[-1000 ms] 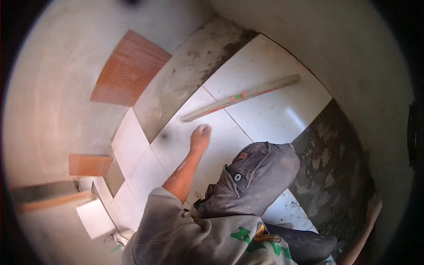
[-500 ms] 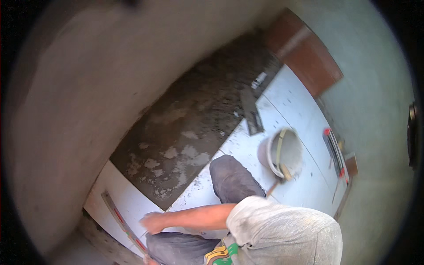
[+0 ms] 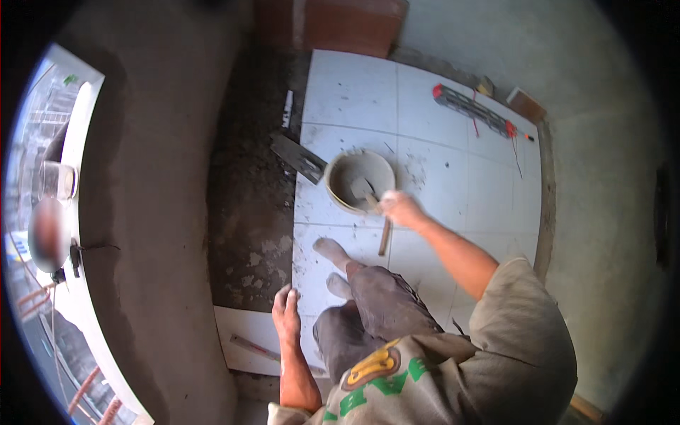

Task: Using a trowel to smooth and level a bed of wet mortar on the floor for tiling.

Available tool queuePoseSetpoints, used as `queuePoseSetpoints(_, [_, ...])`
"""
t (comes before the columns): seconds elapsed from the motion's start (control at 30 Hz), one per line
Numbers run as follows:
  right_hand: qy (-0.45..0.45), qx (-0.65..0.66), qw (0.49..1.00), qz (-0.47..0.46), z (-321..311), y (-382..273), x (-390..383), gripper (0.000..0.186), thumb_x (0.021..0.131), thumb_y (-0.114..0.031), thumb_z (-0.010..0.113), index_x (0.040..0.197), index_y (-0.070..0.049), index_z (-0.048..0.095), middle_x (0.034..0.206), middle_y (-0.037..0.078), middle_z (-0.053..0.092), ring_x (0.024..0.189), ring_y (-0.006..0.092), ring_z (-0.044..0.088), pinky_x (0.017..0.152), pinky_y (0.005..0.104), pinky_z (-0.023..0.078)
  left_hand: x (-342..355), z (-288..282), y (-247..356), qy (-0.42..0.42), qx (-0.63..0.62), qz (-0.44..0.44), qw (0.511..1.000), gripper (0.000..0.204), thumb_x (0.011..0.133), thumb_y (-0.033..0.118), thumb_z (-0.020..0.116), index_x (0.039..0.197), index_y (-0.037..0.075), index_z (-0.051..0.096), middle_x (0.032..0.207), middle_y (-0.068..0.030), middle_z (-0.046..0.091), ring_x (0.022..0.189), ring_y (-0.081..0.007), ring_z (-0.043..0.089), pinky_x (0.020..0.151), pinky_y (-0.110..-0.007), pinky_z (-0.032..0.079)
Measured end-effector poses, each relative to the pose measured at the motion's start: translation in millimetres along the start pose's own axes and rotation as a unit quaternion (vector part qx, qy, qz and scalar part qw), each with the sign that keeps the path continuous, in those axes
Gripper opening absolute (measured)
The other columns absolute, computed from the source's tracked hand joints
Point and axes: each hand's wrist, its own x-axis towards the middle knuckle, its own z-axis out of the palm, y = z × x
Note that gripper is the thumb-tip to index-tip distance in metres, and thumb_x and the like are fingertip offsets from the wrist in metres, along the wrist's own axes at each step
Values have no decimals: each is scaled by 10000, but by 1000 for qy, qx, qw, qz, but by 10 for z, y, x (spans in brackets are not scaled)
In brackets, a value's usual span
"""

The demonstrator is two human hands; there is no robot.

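Observation:
My right hand (image 3: 400, 208) is at the near right rim of a round mortar bucket (image 3: 340, 200), its fingers closed around the handle of a small trowel (image 3: 363, 189). The trowel's blade rests inside the bucket, among grey residue. Beside the bucket, a wooden handle (image 3: 384, 238) lies on the white tiles (image 3: 432, 184); its other end is hidden. My left hand (image 3: 286, 312) hovers empty with fingers stretched out, near the corner of the tiles and the dark mortar bed (image 3: 248, 234). Below it, a spirit level (image 3: 253, 346) lies on a tile.
A flat plastering trowel (image 3: 299, 157) straddles the tile edge left of the bucket. At the far right lies a tile cutter (image 3: 474, 111) with red ends. Brown boards (image 3: 347, 27) lean on the far wall. On the left is a window opening (image 3: 92, 120) with a blurred shape in it.
My view has swung round toward the right. My right hand has gone from near the spirit level to the bucket and taken hold of the trowel. My left hand has come off the level.

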Motion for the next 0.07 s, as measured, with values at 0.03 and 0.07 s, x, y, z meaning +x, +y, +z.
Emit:
queuePoseSetpoints(0.03, [-22, 58, 991, 119, -457, 19, -174, 263, 896, -309, 551, 897, -62, 641, 857, 173, 674, 745, 274, 662, 687, 421, 521, -43, 57, 62, -2, 5, 0, 1000, 393, 921, 240, 596, 1185, -50, 591, 1080, -119, 630, 957, -177, 606, 878, -298, 471])
queuePoseSetpoints(0.07, [-21, 63, 990, 122, -545, 64, -231, 263, 896, -309, 551, 897, -62, 641, 857, 173, 674, 745, 274, 662, 687, 421, 521, -46, 95, 55, -24, 28, -17, 999, 399, 924, 253, 583, 1202, -33, 589, 1102, -143, 632, 979, -200, 607, 896, -317, 466])
